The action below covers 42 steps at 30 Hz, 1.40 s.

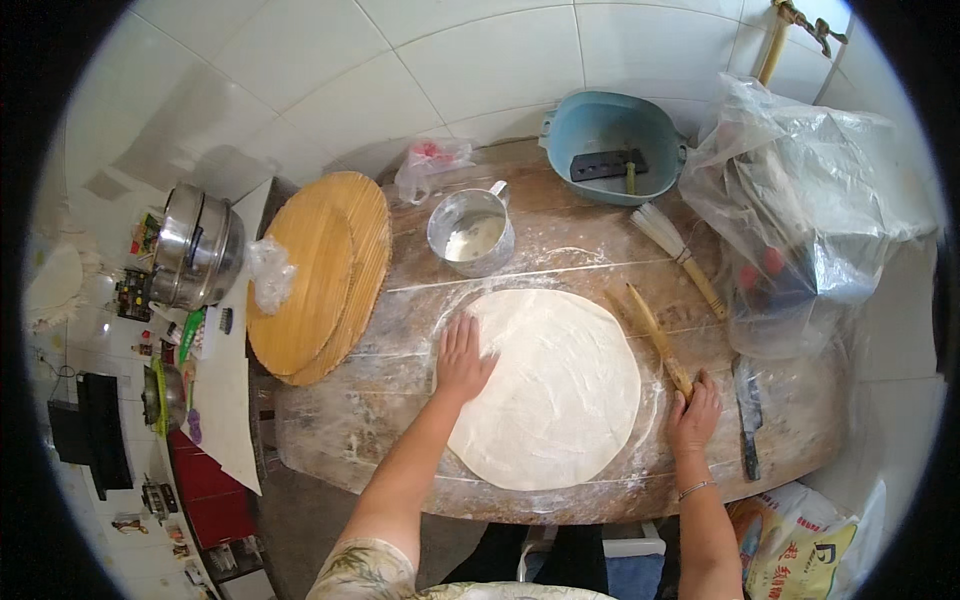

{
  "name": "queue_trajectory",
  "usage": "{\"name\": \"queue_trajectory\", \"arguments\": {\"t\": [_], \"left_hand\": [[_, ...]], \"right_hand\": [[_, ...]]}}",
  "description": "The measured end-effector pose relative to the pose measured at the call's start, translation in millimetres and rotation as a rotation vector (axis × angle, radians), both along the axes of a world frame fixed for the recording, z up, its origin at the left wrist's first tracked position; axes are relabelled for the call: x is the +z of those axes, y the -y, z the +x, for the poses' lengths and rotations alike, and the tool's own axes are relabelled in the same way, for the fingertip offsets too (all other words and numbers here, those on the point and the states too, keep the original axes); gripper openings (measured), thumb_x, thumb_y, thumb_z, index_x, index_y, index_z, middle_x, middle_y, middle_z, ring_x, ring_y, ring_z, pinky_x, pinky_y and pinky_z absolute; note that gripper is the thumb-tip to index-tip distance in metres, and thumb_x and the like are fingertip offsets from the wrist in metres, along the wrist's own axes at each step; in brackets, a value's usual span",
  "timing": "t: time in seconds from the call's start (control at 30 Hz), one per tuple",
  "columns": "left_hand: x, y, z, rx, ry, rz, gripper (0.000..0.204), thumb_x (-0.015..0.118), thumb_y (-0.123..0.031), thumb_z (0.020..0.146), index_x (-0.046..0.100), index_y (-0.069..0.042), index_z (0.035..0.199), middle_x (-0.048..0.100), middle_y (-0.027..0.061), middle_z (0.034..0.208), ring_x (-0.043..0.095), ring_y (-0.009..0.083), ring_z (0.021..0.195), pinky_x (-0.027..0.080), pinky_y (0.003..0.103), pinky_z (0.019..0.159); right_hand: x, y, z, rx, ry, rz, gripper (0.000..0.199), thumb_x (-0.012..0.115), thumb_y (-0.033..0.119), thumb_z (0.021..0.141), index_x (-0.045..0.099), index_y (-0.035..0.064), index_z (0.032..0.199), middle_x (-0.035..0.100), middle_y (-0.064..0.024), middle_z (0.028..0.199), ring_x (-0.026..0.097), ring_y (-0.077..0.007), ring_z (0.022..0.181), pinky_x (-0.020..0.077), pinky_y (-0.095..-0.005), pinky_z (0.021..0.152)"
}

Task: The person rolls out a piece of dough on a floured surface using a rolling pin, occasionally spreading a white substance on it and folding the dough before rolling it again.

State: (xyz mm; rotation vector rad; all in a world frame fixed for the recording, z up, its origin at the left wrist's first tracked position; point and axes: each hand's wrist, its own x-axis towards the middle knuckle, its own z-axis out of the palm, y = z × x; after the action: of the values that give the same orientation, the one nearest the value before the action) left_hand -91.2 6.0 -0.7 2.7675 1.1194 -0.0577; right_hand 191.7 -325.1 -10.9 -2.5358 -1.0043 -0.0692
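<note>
A large round sheet of rolled-out dough [550, 390] lies flat on the floured wooden table [350, 430]. My left hand [463, 360] rests on the dough's left edge, fingers stretched out and holding nothing. To the right of the sheet, my right hand [697, 412] is closed round the near end of a wooden rolling pin [655, 335]. The pin's tapered far end points away from me and slightly left, and it lies beside the dough. A knife with a dark handle [749, 425] lies just right of my right hand.
Behind the dough stands a metal cup with flour [473, 232]. Round wooden boards [320, 270] lean at the left. A blue-green basin [612, 130], a brush [680, 257] and a plastic-covered bundle [800, 190] occupy the back right. A printed sack [800, 540] is at the lower right.
</note>
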Motion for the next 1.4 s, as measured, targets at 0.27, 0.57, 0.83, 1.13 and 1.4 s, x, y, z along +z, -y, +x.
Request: {"name": "queue_trajectory", "arguments": {"t": [0.27, 0.57, 0.83, 1.13, 1.4], "left_hand": [[12.3, 163.6, -100.8, 0.023, -0.165, -0.142, 0.086, 0.06, -0.043, 0.088, 0.022, 0.006, 0.148, 0.02, 0.0313, 0.153, 0.015, 0.0453, 0.145, 0.009, 0.054, 0.118], [4.4, 195.1, 93.1, -0.444, 0.054, -0.239, 0.082, 0.053, -0.052, 0.091, 0.026, -0.002, 0.15, 0.021, 0.0196, 0.158, 0.017, 0.0348, 0.147, 0.013, 0.054, 0.117], [7.5, 34.9, 155.9, -0.234, 0.035, -0.021, 0.077, 0.053, -0.056, 0.09, 0.034, -0.012, 0.15, 0.023, 0.0129, 0.159, 0.014, 0.0304, 0.149, 0.007, 0.051, 0.12], [-0.6, 14.5, -39.8, -0.087, -0.035, 0.043, 0.082, 0.06, -0.047, 0.088, 0.028, -0.004, 0.15, 0.02, 0.0219, 0.158, 0.017, 0.0372, 0.146, 0.012, 0.052, 0.118], [16.6, 184.1, 65.9, -0.37, -0.124, -0.271, 0.081, 0.052, -0.051, 0.09, 0.027, -0.005, 0.151, 0.02, 0.0188, 0.158, 0.015, 0.0339, 0.147, 0.01, 0.055, 0.117]], "right_hand": [[-11.3, 4.9, 2.3, -0.029, 0.01, -0.021, 0.03, 0.058, 0.018, 0.091, 0.051, 0.0011, 0.115, 0.048, -0.0186, 0.139, 0.044, -0.0397, 0.128, 0.0329, -0.0507, 0.106], [-9.2, 4.5, 4.7, -0.013, -0.013, -0.013, 0.031, 0.059, 0.02, 0.091, 0.051, 0.0015, 0.114, 0.051, -0.0183, 0.135, 0.045, -0.041, 0.126, 0.0343, -0.0519, 0.104], [-8.7, 6.1, 2.8, 0.012, -0.026, 0.001, 0.032, 0.058, 0.021, 0.09, 0.05, 0.003, 0.114, 0.048, -0.0192, 0.138, 0.044, -0.0395, 0.127, 0.0319, -0.0521, 0.106], [-1.7, 4.8, 2.2, -0.028, -0.038, 0.003, 0.034, 0.06, 0.018, 0.089, 0.05, 0.0015, 0.117, 0.048, -0.0184, 0.138, 0.043, -0.0387, 0.128, 0.0313, -0.0504, 0.107], [-2.6, 3.2, 4.9, 0.0, -0.038, 0.015, 0.034, 0.061, 0.022, 0.09, 0.051, 0.002, 0.116, 0.049, -0.0185, 0.136, 0.045, -0.0392, 0.125, 0.0335, -0.0505, 0.106]]}}
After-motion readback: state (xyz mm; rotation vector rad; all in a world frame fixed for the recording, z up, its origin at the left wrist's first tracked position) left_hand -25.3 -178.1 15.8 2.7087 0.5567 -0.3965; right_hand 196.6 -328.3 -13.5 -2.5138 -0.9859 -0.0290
